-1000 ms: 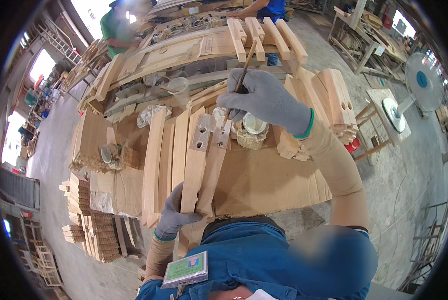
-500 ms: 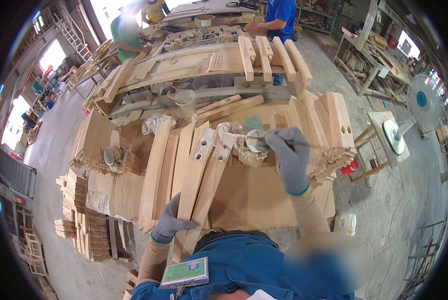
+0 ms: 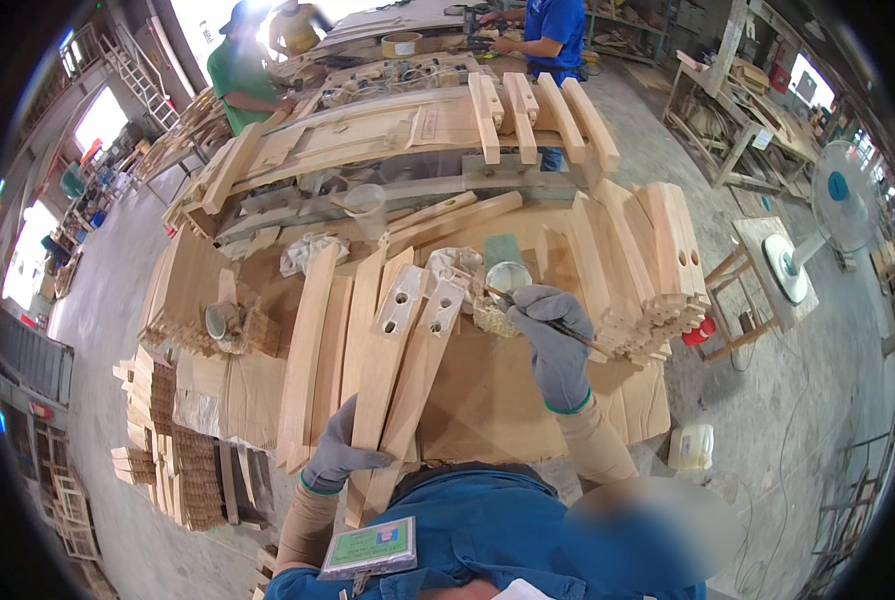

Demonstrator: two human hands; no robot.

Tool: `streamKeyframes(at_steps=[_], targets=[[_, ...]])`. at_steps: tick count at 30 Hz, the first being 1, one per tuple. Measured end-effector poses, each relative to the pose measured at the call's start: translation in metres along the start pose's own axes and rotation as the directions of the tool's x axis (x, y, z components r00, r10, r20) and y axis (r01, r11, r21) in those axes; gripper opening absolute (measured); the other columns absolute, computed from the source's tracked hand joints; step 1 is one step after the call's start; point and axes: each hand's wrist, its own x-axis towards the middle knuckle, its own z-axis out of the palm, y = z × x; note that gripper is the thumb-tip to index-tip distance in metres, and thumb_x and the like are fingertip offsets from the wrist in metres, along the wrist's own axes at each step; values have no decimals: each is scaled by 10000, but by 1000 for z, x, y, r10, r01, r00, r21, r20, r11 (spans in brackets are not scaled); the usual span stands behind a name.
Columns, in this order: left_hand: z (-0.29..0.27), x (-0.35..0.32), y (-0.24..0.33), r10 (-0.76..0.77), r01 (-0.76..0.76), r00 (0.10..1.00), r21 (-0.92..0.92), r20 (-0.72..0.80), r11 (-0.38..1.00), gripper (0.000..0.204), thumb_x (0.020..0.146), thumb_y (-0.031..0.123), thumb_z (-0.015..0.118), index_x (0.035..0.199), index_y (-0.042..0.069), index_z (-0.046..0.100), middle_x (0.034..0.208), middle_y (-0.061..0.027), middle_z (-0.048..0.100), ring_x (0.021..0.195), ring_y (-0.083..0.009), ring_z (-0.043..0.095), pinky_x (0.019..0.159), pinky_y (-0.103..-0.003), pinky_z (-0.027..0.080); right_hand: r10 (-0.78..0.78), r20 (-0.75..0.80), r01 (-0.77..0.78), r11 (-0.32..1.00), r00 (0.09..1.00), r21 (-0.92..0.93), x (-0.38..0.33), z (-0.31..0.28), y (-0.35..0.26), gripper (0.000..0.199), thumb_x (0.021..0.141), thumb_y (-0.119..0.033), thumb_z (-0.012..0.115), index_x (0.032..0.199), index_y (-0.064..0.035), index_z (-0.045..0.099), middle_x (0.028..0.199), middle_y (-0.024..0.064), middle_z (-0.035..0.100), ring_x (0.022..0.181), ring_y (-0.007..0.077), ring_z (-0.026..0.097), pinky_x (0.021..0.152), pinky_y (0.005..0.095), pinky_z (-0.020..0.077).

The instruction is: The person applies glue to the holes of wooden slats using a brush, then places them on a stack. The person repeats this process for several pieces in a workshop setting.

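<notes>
The thin brush (image 3: 553,322) lay pinched in the fingers of my gloved right hand (image 3: 556,345), just right of the frame's centre, its tip pointing up-left toward the small round pot (image 3: 509,277) just beside it. My gloved left hand (image 3: 340,455), lower left of centre, had its fingers closed around the near end of a long wooden piece with round holes (image 3: 393,360), which slanted up toward the pot among other slats on the bench (image 3: 488,400). Stacked wooden blocks (image 3: 658,270) stood to the right. A white fan (image 3: 828,200) stood at the right edge; two people worked at the top.
</notes>
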Motion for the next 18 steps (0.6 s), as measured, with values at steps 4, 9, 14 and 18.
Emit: streamKeyframes(at_steps=[4,9,14,18], targets=[[0,2,4,12,-13,999,18,34,1000,930,463,32,797,1310,-33,418,1203,-99,562,1128,-194,525,973,-317,402,138,-19,-135,984,990,119,-1,3,0,220,735,146,647,746,-21,506,953,122,641,893,198,625,854,309,512],[0,3,0,1,0,1000,-19,18,1000,938,462,19,789,1319,-34,411,1208,-99,561,1133,-198,523,973,-318,402,76,2,-76,997,997,19,10,3,3,178,735,144,624,756,-2,525,944,120,609,896,194,607,843,306,499],[-2,2,1,19,-19,1000,-27,-8,999,941,471,-8,780,1333,-29,401,1232,-95,547,1154,-198,509,984,-318,393,106,-3,-106,994,994,6,8,7,13,187,737,128,647,742,-7,518,934,94,627,895,152,573,801,278,504],[-2,0,4,25,-25,1000,-5,-16,1000,943,481,-18,782,1342,-18,397,1247,-83,538,1163,-194,500,988,-318,391,40,-54,-42,998,998,-45,8,-5,36,117,773,95,630,795,3,562,983,107,618,935,161,580,832,288,503]])
